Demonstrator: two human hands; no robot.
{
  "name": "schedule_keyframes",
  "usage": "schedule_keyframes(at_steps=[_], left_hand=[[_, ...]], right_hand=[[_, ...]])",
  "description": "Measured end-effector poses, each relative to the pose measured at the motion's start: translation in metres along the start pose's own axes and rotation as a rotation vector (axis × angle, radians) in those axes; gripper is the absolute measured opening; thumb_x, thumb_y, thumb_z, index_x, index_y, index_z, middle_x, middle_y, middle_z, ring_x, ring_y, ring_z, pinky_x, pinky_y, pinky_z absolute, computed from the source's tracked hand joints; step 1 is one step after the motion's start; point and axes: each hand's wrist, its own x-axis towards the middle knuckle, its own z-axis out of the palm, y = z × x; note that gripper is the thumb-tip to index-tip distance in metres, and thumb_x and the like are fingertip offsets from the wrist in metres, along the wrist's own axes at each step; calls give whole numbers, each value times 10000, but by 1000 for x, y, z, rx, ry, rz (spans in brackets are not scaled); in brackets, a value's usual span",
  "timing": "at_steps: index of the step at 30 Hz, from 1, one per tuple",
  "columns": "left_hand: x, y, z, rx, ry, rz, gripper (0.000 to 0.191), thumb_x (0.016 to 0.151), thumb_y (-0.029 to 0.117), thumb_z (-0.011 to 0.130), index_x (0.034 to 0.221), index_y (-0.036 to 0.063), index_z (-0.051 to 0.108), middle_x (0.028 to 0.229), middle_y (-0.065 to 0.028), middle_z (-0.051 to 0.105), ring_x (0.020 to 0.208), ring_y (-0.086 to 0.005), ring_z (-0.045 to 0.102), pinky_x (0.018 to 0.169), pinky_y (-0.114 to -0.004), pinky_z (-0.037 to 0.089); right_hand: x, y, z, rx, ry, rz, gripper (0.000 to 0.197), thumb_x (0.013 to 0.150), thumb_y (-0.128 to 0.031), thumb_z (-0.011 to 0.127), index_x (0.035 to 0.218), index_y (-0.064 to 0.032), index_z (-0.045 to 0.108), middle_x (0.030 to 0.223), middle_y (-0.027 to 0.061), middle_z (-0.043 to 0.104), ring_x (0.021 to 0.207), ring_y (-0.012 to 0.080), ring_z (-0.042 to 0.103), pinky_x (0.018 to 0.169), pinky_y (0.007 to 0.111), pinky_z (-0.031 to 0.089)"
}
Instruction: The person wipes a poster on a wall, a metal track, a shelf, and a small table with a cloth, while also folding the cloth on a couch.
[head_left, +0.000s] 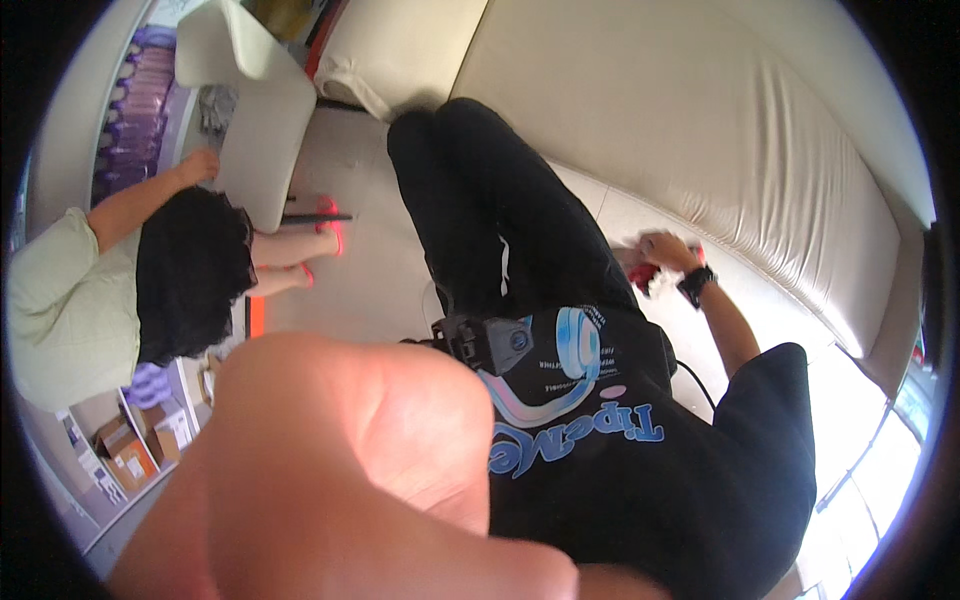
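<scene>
My left hand (360, 420) is very close to the camera and fills the lower left; its fingers are not clearly shown. Lower right of my knees, beside the sofa's front, my right hand (667, 251) wears a black wristwatch (697, 285). Its fingers are closed around a small red and white item (651, 280), blurred and too small to name. A black device with a lens (510, 341) sits at my waist, against my black T-shirt (645, 495), which bears a print and writing. My legs in black trousers (517, 202) reach toward the sofa.
A beige sofa (637, 97) runs along the top and right. At the left, a person in a pale green top (82, 315) and red shoes reaches toward a pale chair (266, 135). Shelves (180, 382) with cardboard boxes (127, 454) stand at the lower left. A black cable (697, 379) hangs beside my waist.
</scene>
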Motion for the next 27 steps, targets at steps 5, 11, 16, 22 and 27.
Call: schedule_keyframes(at_steps=[5, 11, 16, 22, 27], left_hand=[[6, 28, -20, -138, 231, 126, 212, 966, 294, 473, 930, 138, 611, 794, 28, 513, 753, -124, 464, 699, -313, 383], [28, -23, -16, 313, 476, 292, 278, 980, 300, 402, 911, 64, 532, 757, -4, 463, 662, -141, 494, 653, -273, 426], [32, -127, -26, 441, 228, -80, 257, 974, 196, 457, 1046, -12, 589, 906, -88, 650, 815, -173, 633, 706, -298, 487], [-61, -302, -61, 1139, -259, -811, 443, 933, 262, 535, 1308, 26, 525, 1308, -198, 551, 1243, -358, 501, 1010, -437, 421], [-213, -403, -50, 1006, -1269, -901, 576, 915, 323, 575, 1463, 217, 430, 1590, -100, 264, 1458, -379, 224, 1126, -483, 327]], right_hand=[[-66, 49, 12, 90, 223, 689, 410, 878, -439, 591, 1024, -59, 642, 1013, 255, 673, 1014, 458, 628, 881, 529, 494], [-2, 28, -106, 687, 1022, 942, 339, 799, -288, 609, 1077, -97, 644, 981, 201, 680, 939, 387, 642, 833, 455, 486], [-17, 15, -161, 748, 1490, 874, 254, 821, -242, 670, 1019, -83, 675, 1000, 158, 687, 911, 310, 653, 838, 403, 491], [-57, -4, -326, 64, 2084, 488, 237, 823, -277, 742, 968, -95, 699, 915, 82, 707, 868, 246, 671, 809, 368, 512], [-8, -116, -422, -113, 1834, 15, 253, 831, -228, 745, 1061, -138, 688, 952, 105, 701, 901, 303, 674, 809, 362, 521]])
